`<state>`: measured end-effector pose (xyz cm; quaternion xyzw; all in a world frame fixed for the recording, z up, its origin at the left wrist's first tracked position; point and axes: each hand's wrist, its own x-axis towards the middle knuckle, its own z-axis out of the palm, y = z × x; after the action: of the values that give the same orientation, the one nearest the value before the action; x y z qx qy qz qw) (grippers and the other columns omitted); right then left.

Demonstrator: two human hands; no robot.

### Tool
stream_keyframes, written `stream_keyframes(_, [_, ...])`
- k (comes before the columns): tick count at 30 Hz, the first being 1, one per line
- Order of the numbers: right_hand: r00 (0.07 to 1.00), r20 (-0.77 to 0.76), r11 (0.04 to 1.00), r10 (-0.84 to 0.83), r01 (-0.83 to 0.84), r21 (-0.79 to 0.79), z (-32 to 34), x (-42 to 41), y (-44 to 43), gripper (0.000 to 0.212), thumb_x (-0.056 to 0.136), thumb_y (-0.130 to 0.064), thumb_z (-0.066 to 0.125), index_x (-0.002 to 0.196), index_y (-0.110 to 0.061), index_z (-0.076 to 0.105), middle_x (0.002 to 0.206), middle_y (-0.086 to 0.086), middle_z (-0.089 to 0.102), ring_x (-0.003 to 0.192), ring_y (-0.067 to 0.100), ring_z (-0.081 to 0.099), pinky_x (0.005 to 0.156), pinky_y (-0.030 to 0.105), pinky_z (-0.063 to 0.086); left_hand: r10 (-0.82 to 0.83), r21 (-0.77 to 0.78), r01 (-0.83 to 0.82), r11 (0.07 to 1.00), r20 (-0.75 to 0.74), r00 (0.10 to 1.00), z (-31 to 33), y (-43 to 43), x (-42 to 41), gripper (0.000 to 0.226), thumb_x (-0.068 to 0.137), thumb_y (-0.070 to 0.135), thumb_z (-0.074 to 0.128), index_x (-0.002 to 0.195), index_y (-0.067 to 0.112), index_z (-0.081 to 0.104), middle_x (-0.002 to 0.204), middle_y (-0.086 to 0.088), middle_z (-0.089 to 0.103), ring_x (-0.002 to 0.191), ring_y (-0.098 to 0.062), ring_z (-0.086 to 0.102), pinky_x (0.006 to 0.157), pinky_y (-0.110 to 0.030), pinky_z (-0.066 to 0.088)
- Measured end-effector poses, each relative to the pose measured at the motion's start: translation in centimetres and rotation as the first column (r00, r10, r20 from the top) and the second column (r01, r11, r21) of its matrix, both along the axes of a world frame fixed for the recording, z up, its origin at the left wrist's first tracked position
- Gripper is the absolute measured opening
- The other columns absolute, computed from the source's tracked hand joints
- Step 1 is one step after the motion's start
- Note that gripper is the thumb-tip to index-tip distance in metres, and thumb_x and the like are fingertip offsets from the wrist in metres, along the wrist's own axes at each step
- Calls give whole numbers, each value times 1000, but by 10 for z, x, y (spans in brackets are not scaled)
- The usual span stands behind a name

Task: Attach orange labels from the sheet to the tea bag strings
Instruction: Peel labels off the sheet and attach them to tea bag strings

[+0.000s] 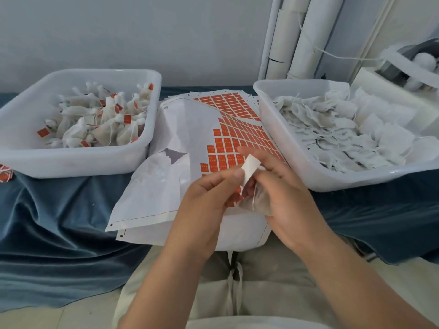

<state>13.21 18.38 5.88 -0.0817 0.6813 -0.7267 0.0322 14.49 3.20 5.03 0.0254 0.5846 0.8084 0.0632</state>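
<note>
Pinching flimsy, likely sticky label (250,168) by one edge in left hand (209,198); clutching soft, featherlight tea bag (257,206) in right hand (289,198), just below those fingers (237,174).

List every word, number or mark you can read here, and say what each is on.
Nothing here is legible.
Orange labels on the sheet: pale print, too blurred to read.
Attached labels in the left tub: too small to read.
Label pinched by the left hand: only its blank white back shows.
Tea bag in the right hand: no print visible.
</note>
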Motion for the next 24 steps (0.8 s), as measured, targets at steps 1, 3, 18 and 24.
stream_keyframes(1, [1000,-8,1000,23,-23,5,-4,1,0,37,97,-40,59,132,-45,67,93,-4,66,90,11,63,99,56,55,24,36,-25,999,12,1000,-1,1,0,27,94,34,68,109,17,82,110,-4,77,102,-16,68,93,-32,51])
stream_keyframes(3, [998,-14,998,58,-59,-20,-11,4,-1,39,95,-38,58,133,-49,64,85,-4,61,85,10,61,90,49,54,39,92,-43,995,42,998,-3,2,-2,22,96,28,70,106,12,82,104,-9,76,96,-17,67,88,-30,52])
stream_keyframes(18, [948,-55,949,312,-308,67,-16,13,5,75,94,-7,40,159,-43,30,68,-4,44,67,15,43,70,27,47,-143,177,118,977,141,980,-5,-5,-7,39,92,24,65,118,-4,74,109,-25,73,102,-37,67,102,-48,50])
stream_keyframes(24, [958,-44,955,285,-287,-76,-19,10,5,77,90,-4,37,159,-39,35,65,-1,38,62,18,39,67,31,44,-85,411,3,912,181,980,-8,-4,-10,24,88,21,72,109,12,81,106,-7,77,96,-17,74,88,-32,60])
